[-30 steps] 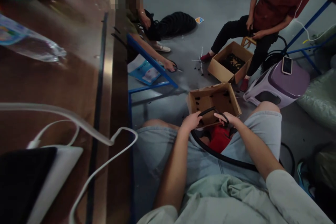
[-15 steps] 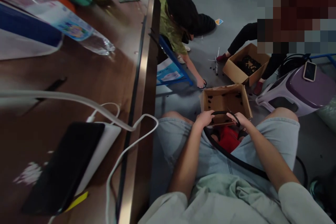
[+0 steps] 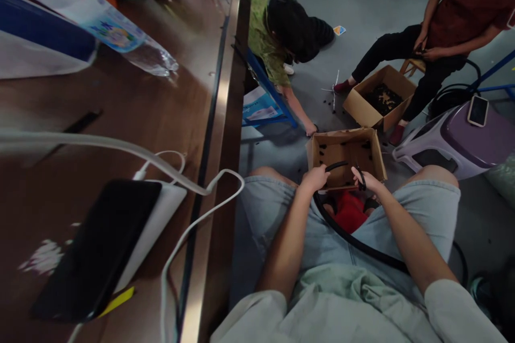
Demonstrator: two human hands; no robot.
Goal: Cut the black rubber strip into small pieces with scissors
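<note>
My left hand (image 3: 316,178) is closed on a black hose (image 3: 354,243), whose short free end points right over an open cardboard box (image 3: 380,153). From that hand the hose runs down across my lap to the right. My right hand (image 3: 368,179) is closed round the handles of small dark scissors (image 3: 361,178), their tips pointing up over the box. A gap separates the scissors from the hose end. Small black pieces lie inside the box, which stands on the floor between my knees.
A wooden table (image 3: 189,102) with a phone (image 3: 100,246), cables and a plastic bottle (image 3: 120,37) fills the left. One person in green (image 3: 263,37) bends beside the box. Another person sits behind a second box (image 3: 366,110). A purple-topped stool (image 3: 483,139) stands right.
The hose end has come apart from my right hand, leaving a gap. The scissors now point upward. The view has shifted slightly, showing more of the seated person.
</note>
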